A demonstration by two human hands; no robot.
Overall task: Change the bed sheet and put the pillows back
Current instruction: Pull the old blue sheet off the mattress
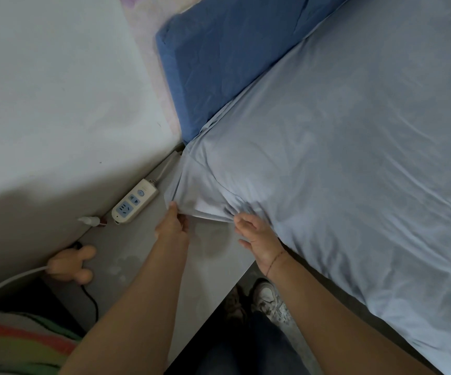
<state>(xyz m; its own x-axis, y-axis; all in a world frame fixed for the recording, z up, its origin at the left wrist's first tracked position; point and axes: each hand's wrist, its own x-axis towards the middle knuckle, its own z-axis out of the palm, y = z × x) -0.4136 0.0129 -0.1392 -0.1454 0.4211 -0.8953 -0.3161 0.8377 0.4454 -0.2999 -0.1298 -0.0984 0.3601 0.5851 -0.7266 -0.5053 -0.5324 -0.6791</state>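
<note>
A bedside table (143, 255) fills the corner between wall and bed. We gather the light-blue sheet (340, 158) at the mattress corner: the left hand (174, 226) pinches its hanging edge, while the right hand (256, 236), half curled, bunches the folds. We judge that pulling taut before tucking under is best. A dark-blue pillow (219, 58) leans at the head.

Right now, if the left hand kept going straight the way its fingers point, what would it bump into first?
Probably the light blue sheet hanging at the bed corner: the left hand already has its fingers at that edge. Depth is unclear.
</note>
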